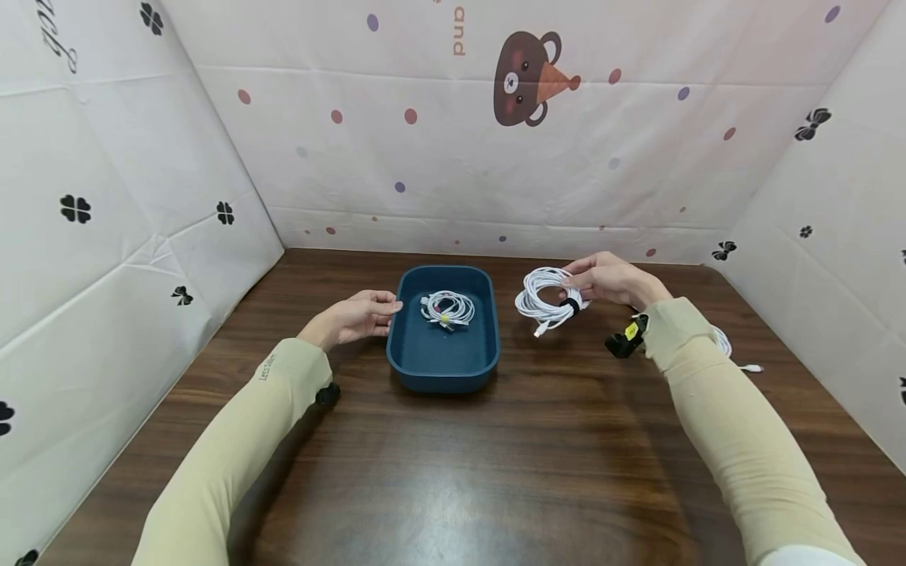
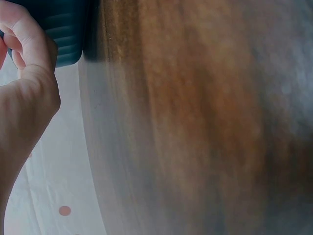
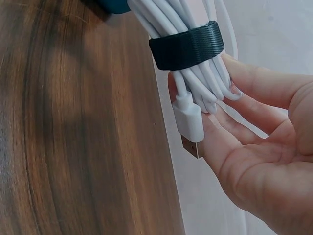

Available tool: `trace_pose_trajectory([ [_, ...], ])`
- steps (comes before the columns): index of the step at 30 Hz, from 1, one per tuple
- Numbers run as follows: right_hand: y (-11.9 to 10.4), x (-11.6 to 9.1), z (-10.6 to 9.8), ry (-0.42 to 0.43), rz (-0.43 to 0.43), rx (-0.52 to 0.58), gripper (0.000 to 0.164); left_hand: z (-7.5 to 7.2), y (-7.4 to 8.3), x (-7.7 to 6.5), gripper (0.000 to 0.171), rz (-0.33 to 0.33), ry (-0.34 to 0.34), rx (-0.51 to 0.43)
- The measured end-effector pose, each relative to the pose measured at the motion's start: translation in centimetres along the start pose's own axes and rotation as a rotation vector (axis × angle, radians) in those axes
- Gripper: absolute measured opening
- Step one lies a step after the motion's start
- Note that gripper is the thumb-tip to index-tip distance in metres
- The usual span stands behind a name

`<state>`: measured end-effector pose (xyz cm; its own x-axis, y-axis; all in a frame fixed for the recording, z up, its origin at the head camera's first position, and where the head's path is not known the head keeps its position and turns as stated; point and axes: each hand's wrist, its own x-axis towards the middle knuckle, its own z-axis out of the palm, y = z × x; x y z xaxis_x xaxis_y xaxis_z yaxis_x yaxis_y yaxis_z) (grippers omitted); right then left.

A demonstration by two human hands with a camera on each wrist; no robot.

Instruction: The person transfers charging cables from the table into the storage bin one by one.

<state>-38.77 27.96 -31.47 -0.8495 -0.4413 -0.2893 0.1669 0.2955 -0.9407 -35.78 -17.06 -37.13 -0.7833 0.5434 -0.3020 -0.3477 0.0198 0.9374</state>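
A dark blue plastic bin [image 1: 442, 371] stands on the table, a small coiled white cable [image 1: 460, 309] lying inside it. At the bin's left wall, my left hand [image 1: 357, 318] grips the rim; the left wrist view shows this hand [image 2: 32, 58] against the ribbed side, its fingertips partly out of sight. Right of the bin, my right hand [image 1: 609, 279] holds up a larger coiled white cable [image 1: 531, 303] by one side. A black strap [image 3: 188, 46] binds that coil, and a USB plug [image 3: 188, 120] hangs out beside the fingers of my right hand [image 3: 264, 142].
Another white cable [image 1: 722, 342] lies on the brown wooden table [image 1: 425, 464], partly hidden behind the right forearm. White printed sheeting [image 1: 453, 173] rises along the table's back and both sides. Each wrist carries a black camera, the right one [image 1: 626, 338] with a yellow label.
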Motion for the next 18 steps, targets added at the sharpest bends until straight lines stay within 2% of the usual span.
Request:
trace_pose_trajectory([
  [5, -0.3, 0.3, 0.4, 0.008, 0.007, -0.005, 0.051, 0.0, 0.0, 0.0, 0.007, 0.001, 0.001, -0.005],
  [12, -0.9, 0.6, 1.2, 0.021, 0.007, -0.011, 0.048, -0.6, -0.5, 0.6, 0.006, -0.008, 0.023, -0.018],
  [18, -1.6, 1.0, 2.0, 0.000, -0.002, 0.008, 0.046, -0.7, -0.8, 0.8, 0.006, -0.007, 0.038, -0.028],
])
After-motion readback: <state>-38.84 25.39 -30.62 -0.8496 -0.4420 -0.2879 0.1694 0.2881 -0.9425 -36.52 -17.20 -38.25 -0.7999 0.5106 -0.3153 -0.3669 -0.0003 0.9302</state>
